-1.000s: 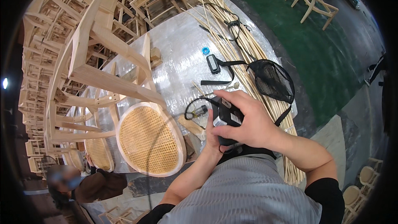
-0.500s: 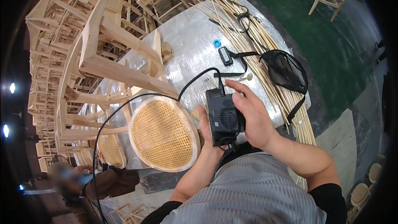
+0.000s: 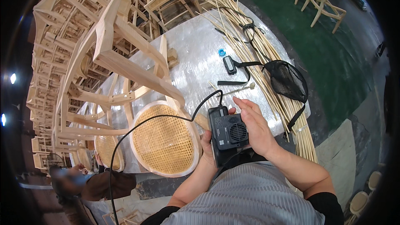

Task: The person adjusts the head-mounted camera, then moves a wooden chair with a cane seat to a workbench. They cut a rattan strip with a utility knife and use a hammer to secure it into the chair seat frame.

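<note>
A black boxy device with a round slotted grille (image 3: 238, 133) is held in front of my waist, a black cable (image 3: 156, 116) plugged into its top. My left hand (image 3: 207, 146) grips it from the left, thumb along the edge and fingers partly hidden behind it. Against the device's right side lies my right hand (image 3: 257, 130), its fingers stretched out and close together. Just left of my hands, an oval woven-cane seat panel (image 3: 163, 137) in a pale wooden rim lies on the table.
On the film-covered table (image 3: 196, 54) stands a wooden chair frame (image 3: 137, 75). A long cane bundle (image 3: 266, 58), a black mesh pouch (image 3: 287, 79), a small strapped device (image 3: 229, 65) and a blue ring (image 3: 221, 52) lie beyond. Another person (image 3: 104, 185) is at the lower left; stacked chairs (image 3: 54, 58) fill the left.
The device has turned so its grille side faces up more fully, and its cable end has dropped nearer me. My right hand's fingers have straightened along its side. The view has shifted slightly.
</note>
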Tool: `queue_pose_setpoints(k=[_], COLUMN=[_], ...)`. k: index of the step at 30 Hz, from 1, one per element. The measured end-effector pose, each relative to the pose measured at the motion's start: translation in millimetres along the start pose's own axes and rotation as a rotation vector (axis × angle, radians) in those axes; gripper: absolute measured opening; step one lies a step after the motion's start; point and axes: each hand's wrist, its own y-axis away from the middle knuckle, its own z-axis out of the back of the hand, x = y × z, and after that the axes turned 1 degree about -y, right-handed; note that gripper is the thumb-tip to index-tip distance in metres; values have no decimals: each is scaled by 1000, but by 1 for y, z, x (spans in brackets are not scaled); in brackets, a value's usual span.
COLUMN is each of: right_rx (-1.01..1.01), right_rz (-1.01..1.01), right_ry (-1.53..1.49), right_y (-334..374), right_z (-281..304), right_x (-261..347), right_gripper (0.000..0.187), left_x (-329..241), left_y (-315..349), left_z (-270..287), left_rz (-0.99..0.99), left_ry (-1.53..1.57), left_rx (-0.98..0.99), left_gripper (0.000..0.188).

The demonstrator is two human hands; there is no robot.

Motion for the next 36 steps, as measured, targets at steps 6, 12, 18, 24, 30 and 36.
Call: queue_pose_setpoints(k=[6,12,18,24,30,36], right_rx=[29,54,23,89,33,37], right_rz=[-216,-225,-418,-282,-519,-312], right_ry=[-312,-302,-356,-395,-369,-222], right_y=[9,20,28,38,22,20], right_z=[10,24,79,63,123,70], right_x=[-5,-3,-32,-8,-30,-16], right_gripper=[52,51,51,57,60,106], left_x=[6,15,24,26,33,43], left_y=[3,4,-7,-24,-38,-55], left_z=[13,8,25,30,26,20], left_rz=[176,229,195,72,40,65], left_ry=[85,293,153,136,129,167], left_rx=[67,109,118,21,57,60], left_gripper=[109,99,105,103,101,98])
